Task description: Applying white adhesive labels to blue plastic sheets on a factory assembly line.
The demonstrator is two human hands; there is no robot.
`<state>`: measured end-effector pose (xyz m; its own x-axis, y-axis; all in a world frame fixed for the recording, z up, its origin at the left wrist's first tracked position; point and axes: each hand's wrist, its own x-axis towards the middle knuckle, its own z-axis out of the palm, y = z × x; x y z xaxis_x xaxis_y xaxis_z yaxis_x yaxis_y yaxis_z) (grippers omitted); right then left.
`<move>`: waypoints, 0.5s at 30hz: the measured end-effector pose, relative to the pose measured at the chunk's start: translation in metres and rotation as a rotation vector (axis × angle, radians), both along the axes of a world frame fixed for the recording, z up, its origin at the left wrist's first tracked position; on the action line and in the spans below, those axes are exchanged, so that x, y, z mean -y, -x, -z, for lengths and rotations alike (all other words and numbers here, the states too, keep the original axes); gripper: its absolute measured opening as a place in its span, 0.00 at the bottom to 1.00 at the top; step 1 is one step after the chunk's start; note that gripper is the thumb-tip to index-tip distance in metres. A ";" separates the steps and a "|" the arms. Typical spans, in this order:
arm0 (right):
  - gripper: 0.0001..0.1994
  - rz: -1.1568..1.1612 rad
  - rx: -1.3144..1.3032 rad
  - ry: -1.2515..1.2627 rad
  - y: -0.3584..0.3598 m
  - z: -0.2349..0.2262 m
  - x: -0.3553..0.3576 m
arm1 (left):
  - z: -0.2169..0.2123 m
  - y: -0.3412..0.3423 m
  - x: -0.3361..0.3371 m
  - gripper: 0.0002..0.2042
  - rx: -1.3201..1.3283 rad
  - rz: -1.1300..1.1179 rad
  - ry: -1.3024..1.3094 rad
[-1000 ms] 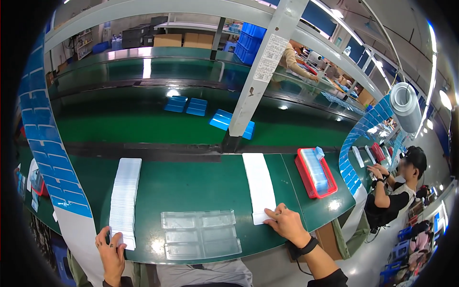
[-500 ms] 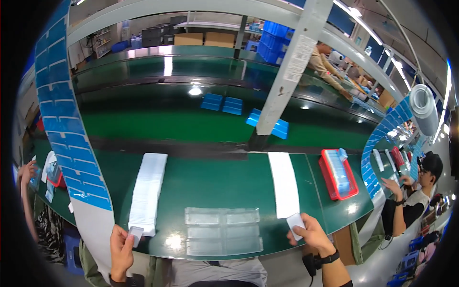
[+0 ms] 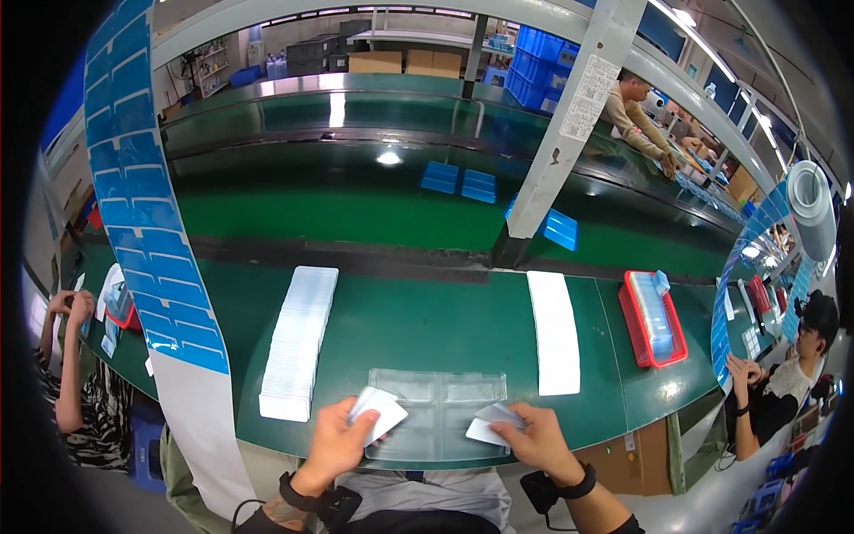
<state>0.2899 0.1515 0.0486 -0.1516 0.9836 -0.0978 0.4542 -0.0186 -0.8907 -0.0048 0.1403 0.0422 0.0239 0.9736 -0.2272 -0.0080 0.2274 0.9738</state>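
Observation:
My left hand [image 3: 336, 442] pinches a few white cards [image 3: 382, 411] with rounded corners, fanned slightly apart, over the left part of a clear plastic tray [image 3: 437, 390]. Above the tray's right side, my right hand [image 3: 543, 442] grips more thin white cards [image 3: 486, 427], also a little spread. Shallow compartments divide the tray, which lies flat at the near table edge. A long row of overlapping white cards [image 3: 301, 343] stretches away on the left. On the right lies a similar white row [image 3: 555, 334], its single cards hard to make out.
A red basket [image 3: 677, 345] of bluish-wrapped pieces stands at right. Blue-printed film [image 3: 160, 240] hangs down on the left; another strip curves at right. Beyond a white post [image 3: 569, 116], blue trays [image 3: 479, 185] lie on the green belt. Co-workers sit on both sides.
Both hands have moved inward from the near ends of the card rows to above the clear tray, cards in each. The blue trays have shifted right relative to the post.

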 end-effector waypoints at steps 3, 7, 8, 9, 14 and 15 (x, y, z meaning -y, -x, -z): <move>0.11 -0.107 0.193 -0.149 0.013 0.000 0.004 | -0.011 -0.012 0.002 0.05 -0.439 0.161 -0.265; 0.11 -0.317 0.383 -0.540 0.021 0.013 -0.001 | 0.017 -0.016 -0.006 0.15 -0.755 0.364 -0.708; 0.15 -0.308 0.419 -0.581 0.025 0.014 0.002 | 0.020 -0.015 -0.004 0.15 -0.755 0.364 -0.705; 0.19 -0.300 0.455 -0.622 0.027 0.016 0.004 | 0.020 -0.016 -0.003 0.16 -0.779 0.355 -0.727; 0.16 -0.263 0.489 -0.693 0.030 0.014 0.006 | 0.016 -0.022 -0.003 0.17 -0.822 0.309 -0.748; 0.15 -0.246 0.489 -0.759 0.030 0.011 0.005 | 0.007 -0.023 -0.006 0.15 -0.834 0.307 -0.818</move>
